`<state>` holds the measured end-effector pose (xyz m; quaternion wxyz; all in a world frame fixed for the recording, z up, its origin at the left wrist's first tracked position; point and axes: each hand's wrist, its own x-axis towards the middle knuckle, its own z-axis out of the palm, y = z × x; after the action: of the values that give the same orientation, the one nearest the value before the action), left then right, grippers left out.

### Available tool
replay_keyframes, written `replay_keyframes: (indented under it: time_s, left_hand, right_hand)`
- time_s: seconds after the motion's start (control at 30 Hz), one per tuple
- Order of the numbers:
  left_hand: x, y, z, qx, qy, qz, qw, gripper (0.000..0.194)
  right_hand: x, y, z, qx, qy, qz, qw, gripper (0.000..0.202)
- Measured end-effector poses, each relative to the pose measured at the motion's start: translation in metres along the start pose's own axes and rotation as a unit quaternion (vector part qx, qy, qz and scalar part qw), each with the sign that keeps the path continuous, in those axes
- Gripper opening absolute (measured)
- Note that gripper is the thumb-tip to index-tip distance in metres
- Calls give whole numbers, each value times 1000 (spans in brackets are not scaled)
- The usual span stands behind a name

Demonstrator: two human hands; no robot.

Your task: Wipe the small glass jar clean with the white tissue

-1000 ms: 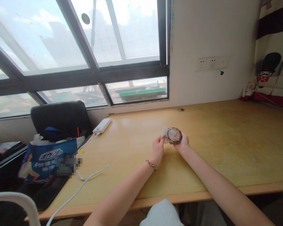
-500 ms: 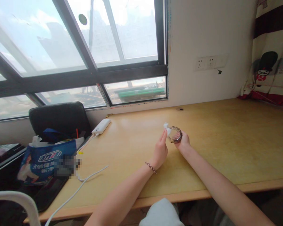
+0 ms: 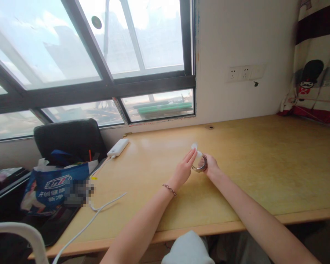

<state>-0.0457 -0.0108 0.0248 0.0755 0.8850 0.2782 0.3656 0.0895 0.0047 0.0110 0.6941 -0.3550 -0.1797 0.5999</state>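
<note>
In the head view, my right hand (image 3: 212, 167) grips a dark brown, shiny ring-shaped thing (image 3: 200, 169) by its right side; its exact kind is unclear. My left hand (image 3: 183, 169), with a beaded bracelet at the wrist, pinches a crumpled white tissue (image 3: 194, 146) against the ring's upper left edge. Part of the tissue shows inside the ring's upper edge. Both hands are held over the wooden desk (image 3: 253, 165), and the right fingers are partly hidden behind the ring.
A white power bank (image 3: 118, 147) with a white cable (image 3: 99, 212) lies at the desk's left side. Beyond that edge, a blue bag (image 3: 57, 187) sits by a black chair (image 3: 70, 141). Wall sockets (image 3: 245, 73) and a curtain (image 3: 316, 73) are at the right.
My left hand has moved slightly left and down, its fingers now slanting across the ring's edge with the tissue. The ring has tilted and shifted slightly left and down in my right hand.
</note>
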Motion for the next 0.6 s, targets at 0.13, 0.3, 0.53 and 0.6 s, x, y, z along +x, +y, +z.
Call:
replay_keyframes:
  time_s: [0.13, 0.3, 0.53, 0.6]
  left_hand:
    - [-1, 6, 3, -28, 16, -38, 999, 80]
    - [-4, 12, 15, -86, 47, -92, 991, 80]
    - [-7, 23, 31, -150, 101, -135, 974, 78]
    - [-8, 29, 32, -166, 111, -156, 967, 76]
  right_hand:
    - [0, -3, 1, 26, 40, 47, 998, 18]
    - [-1, -9, 2, 78, 103, 33, 991, 16]
    - [-3, -11, 1, 94, 132, 6, 987, 17]
    - [-3, -10, 1, 68, 118, -31, 990, 20]
